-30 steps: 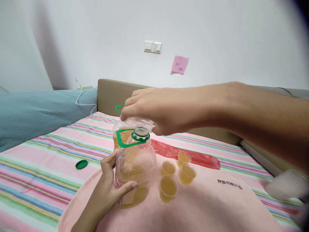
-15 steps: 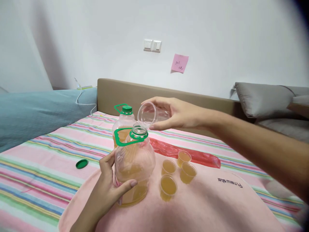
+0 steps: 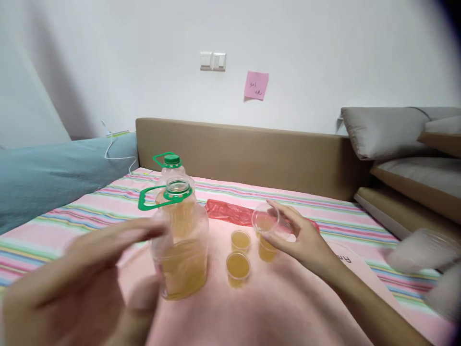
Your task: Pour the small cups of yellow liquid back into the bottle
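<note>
My right hand (image 3: 298, 235) grips a clear plastic cup (image 3: 265, 218), which looks empty and is tipped with its mouth toward the left. Below and behind it stands a cup of yellow liquid (image 3: 267, 251), partly hidden by my hand. To the left are two more filled cups, a nearer one (image 3: 238, 269) and a farther one (image 3: 240, 240). My left hand (image 3: 90, 283), smeared by motion, hovers with thumb and fingers apart just left of an uncapped plastic jug (image 3: 183, 259). This jug has a green handle and holds yellow liquid.
Behind the open jug stands a second jug with a green cap (image 3: 172, 159). A red plastic bag (image 3: 228, 212) lies across the back of the pink mat (image 3: 201, 322). Clear plastic cups (image 3: 423, 250) lie at right, near grey cushions (image 3: 382, 132).
My right hand has moved the clear cup from the jug's mouth rightward and down, over the filled cups. My left hand has let go of the jug and drawn back. The view has shifted.
</note>
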`<state>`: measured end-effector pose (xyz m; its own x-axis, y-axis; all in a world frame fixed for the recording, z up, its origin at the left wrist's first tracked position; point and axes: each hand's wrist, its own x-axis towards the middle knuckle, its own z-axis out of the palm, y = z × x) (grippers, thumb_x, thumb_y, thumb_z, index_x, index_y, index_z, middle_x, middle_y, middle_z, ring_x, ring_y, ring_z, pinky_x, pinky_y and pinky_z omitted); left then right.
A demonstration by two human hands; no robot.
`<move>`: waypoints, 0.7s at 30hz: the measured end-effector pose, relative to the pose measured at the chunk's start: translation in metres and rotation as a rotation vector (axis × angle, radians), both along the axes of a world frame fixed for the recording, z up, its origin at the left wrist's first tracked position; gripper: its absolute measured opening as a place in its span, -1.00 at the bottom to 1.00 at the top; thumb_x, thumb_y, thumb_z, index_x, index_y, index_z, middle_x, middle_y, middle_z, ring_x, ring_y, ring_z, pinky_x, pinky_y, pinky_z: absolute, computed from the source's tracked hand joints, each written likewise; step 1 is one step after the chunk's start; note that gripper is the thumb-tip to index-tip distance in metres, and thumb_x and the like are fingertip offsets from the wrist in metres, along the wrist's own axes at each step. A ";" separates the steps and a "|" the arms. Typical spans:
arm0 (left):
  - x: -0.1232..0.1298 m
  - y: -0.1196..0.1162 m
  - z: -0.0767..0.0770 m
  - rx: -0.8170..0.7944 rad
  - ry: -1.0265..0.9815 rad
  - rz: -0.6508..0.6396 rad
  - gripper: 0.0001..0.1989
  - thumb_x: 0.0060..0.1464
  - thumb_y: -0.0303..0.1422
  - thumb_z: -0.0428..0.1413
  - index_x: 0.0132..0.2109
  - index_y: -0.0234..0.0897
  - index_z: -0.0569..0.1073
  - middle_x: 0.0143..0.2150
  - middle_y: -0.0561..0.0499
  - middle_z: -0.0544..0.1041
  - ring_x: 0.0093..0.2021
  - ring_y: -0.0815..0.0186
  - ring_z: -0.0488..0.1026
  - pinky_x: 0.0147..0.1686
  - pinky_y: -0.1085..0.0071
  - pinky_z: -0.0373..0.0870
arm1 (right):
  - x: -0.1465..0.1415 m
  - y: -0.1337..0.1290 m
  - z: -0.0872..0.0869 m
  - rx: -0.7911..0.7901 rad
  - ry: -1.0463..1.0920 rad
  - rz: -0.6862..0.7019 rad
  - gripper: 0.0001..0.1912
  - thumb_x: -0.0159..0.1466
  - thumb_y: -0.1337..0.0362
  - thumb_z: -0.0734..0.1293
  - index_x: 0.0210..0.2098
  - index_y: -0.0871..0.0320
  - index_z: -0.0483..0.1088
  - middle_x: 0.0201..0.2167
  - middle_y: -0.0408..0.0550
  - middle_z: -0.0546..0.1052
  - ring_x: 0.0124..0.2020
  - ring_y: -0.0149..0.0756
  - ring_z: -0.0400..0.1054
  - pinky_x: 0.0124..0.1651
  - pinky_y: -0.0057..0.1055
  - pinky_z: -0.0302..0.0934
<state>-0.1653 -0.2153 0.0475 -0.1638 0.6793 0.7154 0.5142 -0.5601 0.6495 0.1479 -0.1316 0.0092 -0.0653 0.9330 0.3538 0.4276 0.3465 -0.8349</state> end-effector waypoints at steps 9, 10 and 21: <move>0.123 0.087 -0.014 -0.093 0.667 -0.466 -0.39 0.39 -0.22 0.17 0.44 -0.19 0.16 0.45 -0.20 0.36 0.43 0.00 0.34 0.36 -0.09 0.40 | 0.057 0.002 -0.019 0.176 -0.197 -0.142 -0.47 0.26 0.06 0.52 0.15 0.01 0.37 0.18 0.03 0.51 0.23 0.02 0.39 0.31 0.12 0.28; 0.129 0.097 -0.022 -0.094 0.683 -0.486 -0.29 0.33 -0.21 0.25 0.45 -0.21 0.13 0.47 -0.23 0.32 0.45 -0.04 0.30 0.38 -0.13 0.36 | 0.060 0.002 -0.020 0.224 -0.262 -0.116 -0.51 0.28 0.11 0.50 0.15 -0.01 0.37 0.17 0.01 0.51 0.22 0.00 0.39 0.30 0.10 0.29; 0.156 0.129 -0.072 -0.085 0.580 -0.492 -0.40 0.24 -0.25 0.34 0.30 -0.26 0.30 0.22 -0.21 0.53 0.22 -0.02 0.51 0.19 -0.04 0.52 | 0.058 0.015 -0.052 0.492 -0.557 -0.040 -0.44 0.36 0.37 0.39 0.32 0.02 0.32 0.29 0.13 0.35 0.33 0.07 0.24 0.31 0.14 0.31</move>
<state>-0.0097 -0.0859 -0.0247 0.5576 0.6336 0.5362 0.4907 -0.7727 0.4027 0.2062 -0.1161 -0.0423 -0.3261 0.6810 0.6556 0.7624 0.5995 -0.2435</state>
